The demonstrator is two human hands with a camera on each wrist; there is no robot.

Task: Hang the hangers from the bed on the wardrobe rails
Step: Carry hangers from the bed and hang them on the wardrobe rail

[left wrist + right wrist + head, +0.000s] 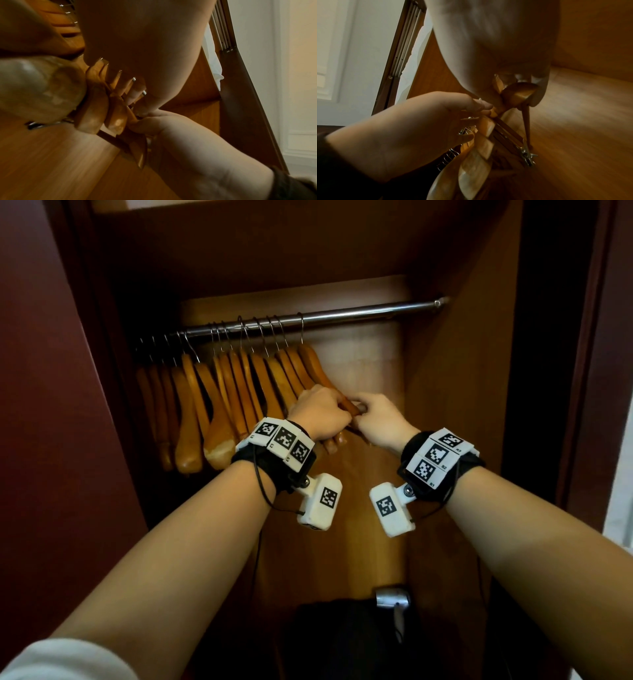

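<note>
Several wooden hangers (239, 392) hang by metal hooks on the left half of the steel wardrobe rail (359, 313). My left hand (320, 410) curls its fingers over the near ends of the rightmost few hangers (91, 119). Beside it, touching, my right hand (375, 417) pinches the near end of the rightmost hanger (315, 364). In the right wrist view that hanger end (518, 92) sits between the thumb and fingers of my right hand (496, 47), with my left hand (419, 128) against the bunch below. The left wrist view shows my right hand (164, 129) under the hanger ends.
The rail's right half (411, 307) carries no hangers. Wardrobe side walls (462, 405) close in on both sides. A dark bag (342, 642) and a small metal fitting (392, 597) sit low in the wardrobe. A dark red door panel (41, 405) stands at left.
</note>
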